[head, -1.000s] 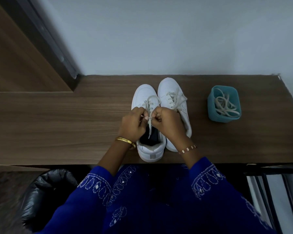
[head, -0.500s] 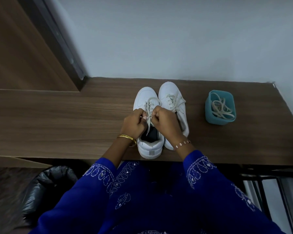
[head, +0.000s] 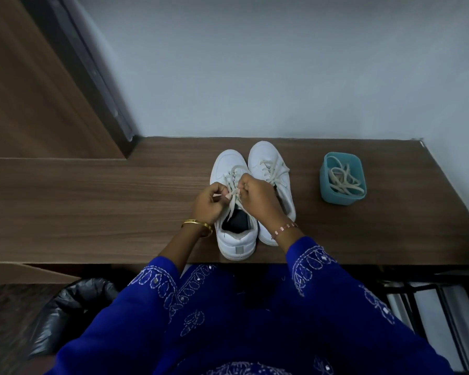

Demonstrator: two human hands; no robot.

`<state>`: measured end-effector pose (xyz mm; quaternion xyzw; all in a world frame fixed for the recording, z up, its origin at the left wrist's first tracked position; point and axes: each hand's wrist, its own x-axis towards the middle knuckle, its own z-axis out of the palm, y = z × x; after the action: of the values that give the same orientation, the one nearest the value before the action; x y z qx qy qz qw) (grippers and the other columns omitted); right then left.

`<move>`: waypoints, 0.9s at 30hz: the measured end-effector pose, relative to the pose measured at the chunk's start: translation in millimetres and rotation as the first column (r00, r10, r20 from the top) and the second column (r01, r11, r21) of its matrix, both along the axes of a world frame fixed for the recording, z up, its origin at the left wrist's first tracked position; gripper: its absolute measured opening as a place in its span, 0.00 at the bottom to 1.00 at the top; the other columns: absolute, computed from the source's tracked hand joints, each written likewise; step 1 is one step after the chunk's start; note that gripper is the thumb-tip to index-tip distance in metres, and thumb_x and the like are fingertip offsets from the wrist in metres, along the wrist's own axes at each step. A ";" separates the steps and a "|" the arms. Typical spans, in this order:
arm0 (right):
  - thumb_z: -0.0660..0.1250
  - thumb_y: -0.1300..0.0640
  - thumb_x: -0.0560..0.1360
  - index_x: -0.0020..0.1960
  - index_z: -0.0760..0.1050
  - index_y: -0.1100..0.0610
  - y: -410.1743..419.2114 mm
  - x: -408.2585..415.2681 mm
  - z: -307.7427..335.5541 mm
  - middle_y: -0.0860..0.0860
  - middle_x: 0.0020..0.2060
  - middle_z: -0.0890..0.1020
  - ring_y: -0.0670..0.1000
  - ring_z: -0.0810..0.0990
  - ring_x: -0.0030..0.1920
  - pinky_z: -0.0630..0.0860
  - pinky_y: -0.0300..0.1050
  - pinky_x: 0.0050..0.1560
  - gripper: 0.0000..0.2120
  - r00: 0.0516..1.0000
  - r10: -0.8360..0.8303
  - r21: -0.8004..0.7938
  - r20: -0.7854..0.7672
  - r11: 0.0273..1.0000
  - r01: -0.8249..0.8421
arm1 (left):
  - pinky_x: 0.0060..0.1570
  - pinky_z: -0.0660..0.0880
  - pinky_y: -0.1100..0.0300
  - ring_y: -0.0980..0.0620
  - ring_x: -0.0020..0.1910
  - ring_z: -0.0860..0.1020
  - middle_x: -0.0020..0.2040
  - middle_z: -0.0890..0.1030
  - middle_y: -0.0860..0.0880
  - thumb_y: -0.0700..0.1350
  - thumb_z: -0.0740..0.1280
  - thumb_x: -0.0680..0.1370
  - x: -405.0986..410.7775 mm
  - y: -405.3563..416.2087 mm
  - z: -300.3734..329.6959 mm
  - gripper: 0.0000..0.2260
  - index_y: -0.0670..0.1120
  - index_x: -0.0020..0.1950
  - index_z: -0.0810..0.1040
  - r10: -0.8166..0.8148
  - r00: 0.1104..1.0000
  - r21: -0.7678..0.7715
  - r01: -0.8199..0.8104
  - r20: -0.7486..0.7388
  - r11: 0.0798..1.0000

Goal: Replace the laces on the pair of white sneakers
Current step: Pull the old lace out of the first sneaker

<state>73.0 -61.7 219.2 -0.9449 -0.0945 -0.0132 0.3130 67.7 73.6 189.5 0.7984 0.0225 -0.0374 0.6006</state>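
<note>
Two white sneakers stand side by side on the wooden desk (head: 92,207), toes toward the wall. Over the tongue of the left sneaker (head: 234,239), my left hand (head: 207,205) and my right hand (head: 257,200) each pinch a strand of its cream lace (head: 232,205). One lace end hangs down over the shoe's dark opening. The right sneaker (head: 267,161) is laced with its lace ends lying loose; my right wrist covers its heel. A teal cup (head: 342,197) to the right holds a coil of cream laces (head: 343,181).
A grey wall rises behind the desk, and a wooden panel with a dark frame (head: 73,77) stands at the left. A bin lined with a black bag (head: 65,307) sits under the desk's left part. A black metal rack (head: 431,293) shows at the lower right.
My hands have drawn slightly apart on the left sneaker's lace. The camera has tilted, so the desk sits lower in view. The sneakers and cup have not moved.
</note>
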 end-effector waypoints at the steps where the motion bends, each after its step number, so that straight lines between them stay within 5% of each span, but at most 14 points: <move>1: 0.59 0.66 0.76 0.48 0.73 0.64 0.2 -1.3 -2.0 0.59 0.42 0.81 0.56 0.79 0.44 0.68 0.42 0.40 0.05 0.999 -0.047 0.054 -0.011 0.997 0.048 | 0.43 0.70 0.60 0.56 0.37 0.73 0.37 0.75 0.54 0.34 0.64 0.75 1.1 0.3 -0.4 0.13 0.49 0.35 0.71 0.004 1.000 0.007 -0.004 -0.018 1.000; 5: 0.58 0.68 0.74 0.46 0.69 0.60 -6.3 -0.5 -3.0 0.54 0.34 0.75 0.54 0.76 0.36 0.69 0.45 0.36 0.06 0.991 -0.104 0.186 -0.088 0.975 0.119 | 0.40 0.68 0.59 0.53 0.35 0.71 0.34 0.73 0.50 0.31 0.62 0.75 1.3 -0.9 -2.3 0.13 0.47 0.34 0.72 0.057 0.990 -0.148 -0.076 -0.127 0.986; 9: 0.61 0.63 0.76 0.56 0.70 0.60 -5.5 0.2 6.3 0.48 0.29 0.72 0.48 0.70 0.31 0.63 0.41 0.35 0.09 0.995 0.086 0.015 -0.046 0.996 -0.086 | 0.39 0.69 0.59 0.51 0.35 0.71 0.34 0.73 0.47 0.35 0.66 0.71 -0.1 1.3 -0.7 0.07 0.44 0.35 0.72 0.028 0.991 -0.253 -0.061 -0.132 0.966; 12: 0.61 0.63 0.76 0.54 0.73 0.61 -3.4 2.4 3.2 0.50 0.32 0.74 0.49 0.71 0.36 0.64 0.40 0.38 0.07 0.998 0.060 -0.026 -0.023 0.998 -0.061 | 0.44 0.72 0.55 0.49 0.39 0.74 0.36 0.76 0.47 0.34 0.68 0.73 -1.7 1.6 -1.4 0.08 0.44 0.37 0.74 0.009 0.996 -0.237 -0.031 -0.091 0.971; 16: 0.63 0.66 0.75 0.46 0.74 0.62 -5.3 3.4 -2.9 0.47 0.26 0.71 0.48 0.73 0.31 0.69 0.40 0.36 0.02 0.996 -0.057 0.160 -0.062 0.985 0.066 | 0.43 0.71 0.61 0.55 0.37 0.73 0.35 0.75 0.51 0.33 0.63 0.76 0.5 -3.3 1.2 0.12 0.46 0.35 0.72 0.041 0.995 -0.140 -0.053 -0.086 0.989; 22: 0.55 0.68 0.75 0.40 0.65 0.52 -2.1 3.7 -1.8 0.65 0.38 0.80 0.63 0.81 0.39 0.79 0.61 0.39 0.12 0.951 -0.200 0.382 -0.236 0.881 0.280 | 0.34 0.67 0.64 0.54 0.32 0.67 0.33 0.69 0.48 0.31 0.57 0.78 1.7 -1.4 4.7 0.14 0.44 0.35 0.68 -0.019 0.977 -0.278 -0.042 -0.214 0.960; 27: 0.56 0.63 0.78 0.42 0.65 0.56 -2.8 6.1 18.5 0.61 0.35 0.77 0.50 0.78 0.27 0.75 0.39 0.25 0.07 0.907 -0.217 0.510 -0.360 0.769 0.386 | 0.33 0.67 0.63 0.54 0.25 0.69 0.24 0.70 0.52 0.37 0.56 0.79 6.8 5.6 11.8 0.13 0.45 0.35 0.69 -0.060 0.919 -0.443 -0.130 -0.389 0.887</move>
<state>79.1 -64.5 237.7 -0.8022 0.1136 0.0424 0.5846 74.5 79.2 201.3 0.6089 0.1473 -0.1896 0.7561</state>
